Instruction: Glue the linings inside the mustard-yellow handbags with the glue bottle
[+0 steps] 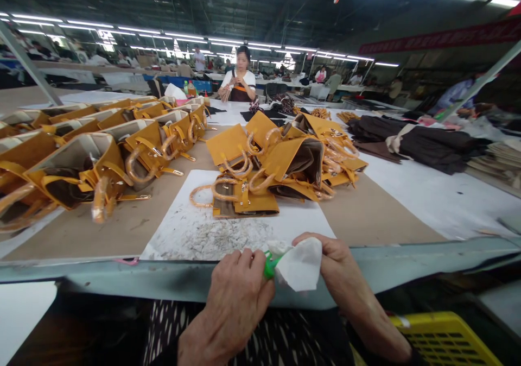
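At the front edge of the table, my left hand (238, 287) is closed around something with a green nozzle (269, 266). Its body is hidden in my fist. My right hand (336, 263) pinches a piece of white cloth or tissue (302, 265), which laps over the nozzle's tip. Just beyond my hands lies a heap of mustard-yellow handbags (280, 157) with clear plastic wrapped around their handles. The nearest handbag (246, 199) lies on its side on a white sheet (179, 235), which is smeared with dark marks.
Rows of similar yellow bags (81, 165) stand upright on the left. Dark brown fabric (423, 140) is stacked at the right. A co-worker (240, 78) sits across the table, near some bottles (190, 88). Below right is a yellow plastic basket (448, 328).
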`<state>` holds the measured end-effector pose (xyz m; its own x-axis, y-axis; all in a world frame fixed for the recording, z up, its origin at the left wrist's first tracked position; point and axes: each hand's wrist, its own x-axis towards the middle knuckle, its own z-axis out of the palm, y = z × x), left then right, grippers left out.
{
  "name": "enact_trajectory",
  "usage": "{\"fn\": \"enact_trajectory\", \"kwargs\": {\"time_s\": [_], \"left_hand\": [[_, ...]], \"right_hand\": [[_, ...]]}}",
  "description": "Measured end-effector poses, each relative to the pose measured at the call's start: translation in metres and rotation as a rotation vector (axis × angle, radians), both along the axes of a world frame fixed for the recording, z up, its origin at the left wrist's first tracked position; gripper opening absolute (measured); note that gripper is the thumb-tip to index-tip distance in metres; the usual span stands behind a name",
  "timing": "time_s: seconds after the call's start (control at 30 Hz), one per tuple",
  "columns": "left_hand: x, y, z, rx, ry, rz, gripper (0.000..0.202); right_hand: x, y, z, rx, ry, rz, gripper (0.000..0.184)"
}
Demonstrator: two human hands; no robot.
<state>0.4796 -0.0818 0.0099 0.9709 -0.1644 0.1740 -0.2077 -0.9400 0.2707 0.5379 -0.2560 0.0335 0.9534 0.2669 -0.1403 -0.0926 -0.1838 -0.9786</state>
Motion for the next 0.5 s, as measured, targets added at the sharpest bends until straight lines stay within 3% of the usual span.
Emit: {"fn": "enact_trajectory", "kwargs": {"time_s": [0.23,0.5], "left_hand": [[0.004,0.008,0.012,-0.142,0.148,-0.066,0.013],[0.005,0.001,0.009,-0.57,0.365,-0.064,0.027]], "right_hand": [[0.001,-0.001,0.002,0.199,0.123,-0.018,0.014],[0.0,0.004,-0.002,0.382,0.269,-0.129,0.018]]}}
